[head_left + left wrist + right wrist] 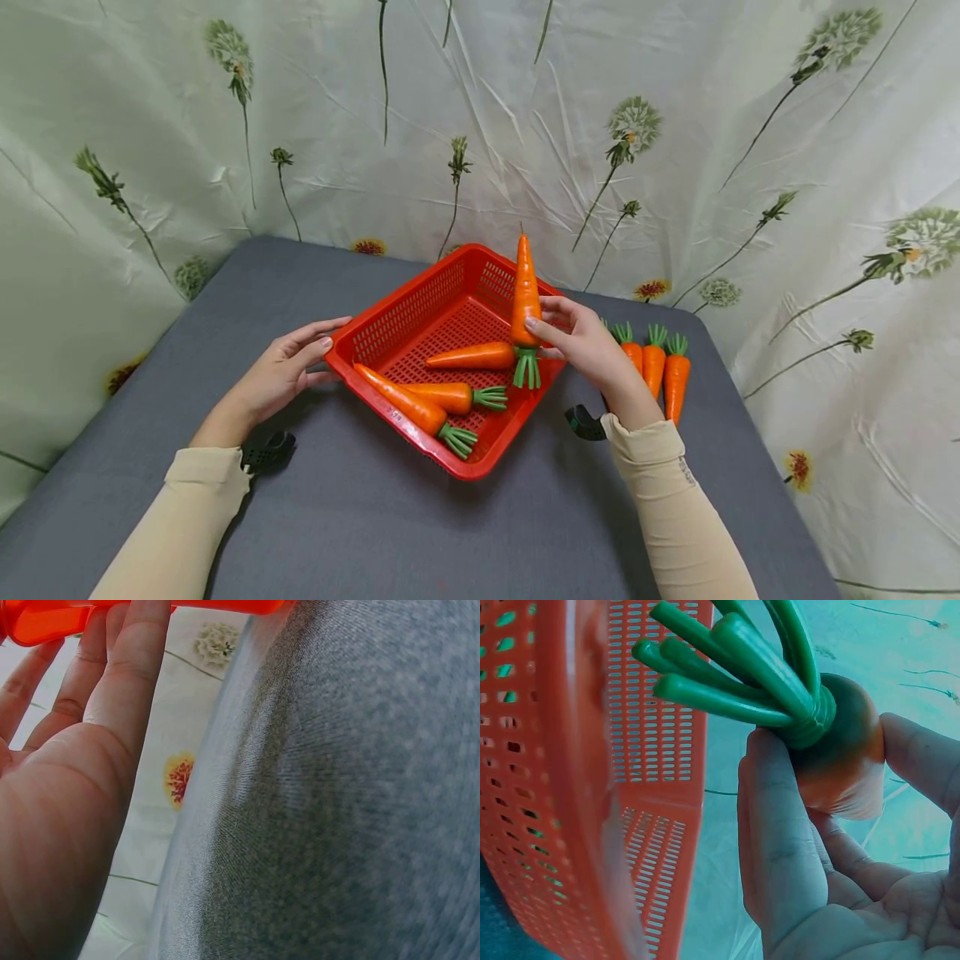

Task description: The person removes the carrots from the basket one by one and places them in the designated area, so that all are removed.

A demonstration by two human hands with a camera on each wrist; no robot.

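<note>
A red plastic basket [408, 310] with slotted walls sits at the middle of the table. At its left corner, my left hand [273, 375] holds the rim between thumb and fingers; the left wrist view shows those fingers [127, 682] against the red plastic. My right hand [592, 342] pinches an orange carrot [526, 287] near its green stem end, tip pointing up, over the basket's right side. The right wrist view shows the carrot's green stems [765, 682] beside the basket wall. Inside lie three carrots: one farther back [472, 357], one in the middle [438, 395], one along the front wall [401, 402].
Several more carrots [677, 379] lie side by side on the grey table [360, 533], right of the basket and partly behind my right forearm. A white curtain [337, 108] with a dandelion print hangs behind the table.
</note>
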